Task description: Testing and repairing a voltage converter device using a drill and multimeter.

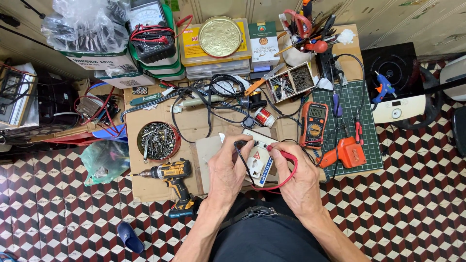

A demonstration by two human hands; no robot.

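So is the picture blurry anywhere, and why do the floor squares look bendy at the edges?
Head view: sharp in the middle, where the left hand and right hand hold a black probe and a red probe on a white box. Light is soft and even, with faint shadows. The wide lens curves the tiled floor near the edges. The gold lid shines dully.

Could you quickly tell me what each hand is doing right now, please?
Left hand: closed on the black probe.
Right hand: closed on the red probe.
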